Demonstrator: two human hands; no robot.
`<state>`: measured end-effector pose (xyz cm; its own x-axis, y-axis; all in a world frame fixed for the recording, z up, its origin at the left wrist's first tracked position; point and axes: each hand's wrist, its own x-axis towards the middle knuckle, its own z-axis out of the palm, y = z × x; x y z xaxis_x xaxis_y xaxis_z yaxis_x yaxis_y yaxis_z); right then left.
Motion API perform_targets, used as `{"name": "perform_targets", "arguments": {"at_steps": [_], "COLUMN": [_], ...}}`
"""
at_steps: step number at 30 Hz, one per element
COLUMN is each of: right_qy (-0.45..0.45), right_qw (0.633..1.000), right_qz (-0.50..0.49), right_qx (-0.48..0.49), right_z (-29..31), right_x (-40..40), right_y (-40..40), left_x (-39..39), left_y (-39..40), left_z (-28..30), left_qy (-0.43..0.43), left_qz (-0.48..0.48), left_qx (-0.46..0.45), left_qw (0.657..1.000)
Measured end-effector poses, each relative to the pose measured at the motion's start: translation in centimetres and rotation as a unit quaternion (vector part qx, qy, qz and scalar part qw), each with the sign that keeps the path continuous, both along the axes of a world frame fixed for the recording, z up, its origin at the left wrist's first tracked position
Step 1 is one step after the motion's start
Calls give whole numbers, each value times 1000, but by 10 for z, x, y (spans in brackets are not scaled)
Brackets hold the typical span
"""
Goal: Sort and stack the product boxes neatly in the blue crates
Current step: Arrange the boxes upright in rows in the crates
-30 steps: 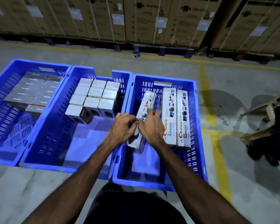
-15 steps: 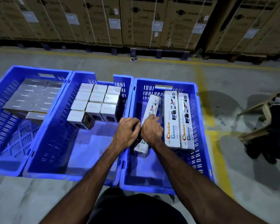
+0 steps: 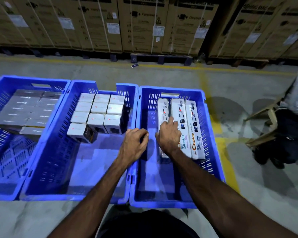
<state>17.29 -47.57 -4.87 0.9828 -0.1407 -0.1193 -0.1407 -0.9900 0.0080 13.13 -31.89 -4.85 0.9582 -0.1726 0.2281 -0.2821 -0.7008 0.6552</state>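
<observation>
Left crate (image 3: pixel 0 93): blue, slatted walls, on the concrete floor. Holds grey flat boxes (image 3: pixel 24 109) laid in rows against its far end; near half bare.

Middle crate (image 3: pixel 46 134): blue, touching the left crate. Holds small white cube boxes (image 3: pixel 97 110) in a block three wide at the far right corner, one extra box (image 3: pixel 79 132) at the front left of the block, turned slightly askew. Near half bare.

Left hand (image 3: pixel 133 146): over the shared wall between middle and right crates, fingers loosely curled, holding nothing.

Right crate (image 3: pixel 212 134): blue, touching the middle crate. Holds three long white boxes lying lengthwise side by side: leftmost long box (image 3: pixel 163 110), centre long box (image 3: pixel 179 110), rightmost long box (image 3: pixel 194 127) printed "Choice New Lumino". Left part of the floor bare.

Right hand (image 3: pixel 169 136): palm down on the leftmost and centre long boxes, fingers spread flat, pressing rather than gripping.

Far side: row of brown cartons (image 3: pixel 144 23) on pallets behind a yellow floor line (image 3: pixel 93 61).

Right edge: a seated person (image 3: pixel 294 107), partly cut off.
</observation>
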Motion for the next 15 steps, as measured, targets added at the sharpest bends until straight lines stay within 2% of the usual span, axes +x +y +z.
{"name": "perform_targets", "arguments": {"at_steps": [4,9,15], "right_qy": [-36,-38,-31], "right_qw": [998,995,995], "right_qz": [46,92,91], "right_qx": [-38,-1,39], "right_z": [-11,-21,-28], "right_x": [2,15,28], "right_y": [-13,-22,-28], "left_x": [0,-2,-2], "left_y": [-1,-2,-1], "left_z": [2,5,7], "left_qy": [-2,4,4], "left_qz": [5,5,6], "left_qx": [7,5,4], "left_qw": [1000,1000,1000]}}
